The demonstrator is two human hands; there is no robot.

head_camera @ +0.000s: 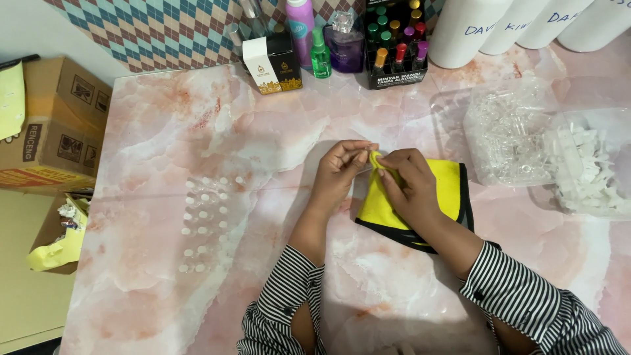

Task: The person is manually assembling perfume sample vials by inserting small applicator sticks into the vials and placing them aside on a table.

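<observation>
A yellow cloth with a black border lies on the pink marble table. My right hand rests on it and pinches up a fold of the cloth at its top left corner. My left hand meets it there, fingertips pinched around something small that I cannot make out. Both hands touch at the raised fold. Left of my hands, several small clear vials with white tops stand in rows on the table.
Two clear bags, one of clear plastic parts and one of white parts, sit at the right. Bottles and a black rack of small coloured bottles line the back. White cylinders stand at back right. Cardboard boxes stand left of the table.
</observation>
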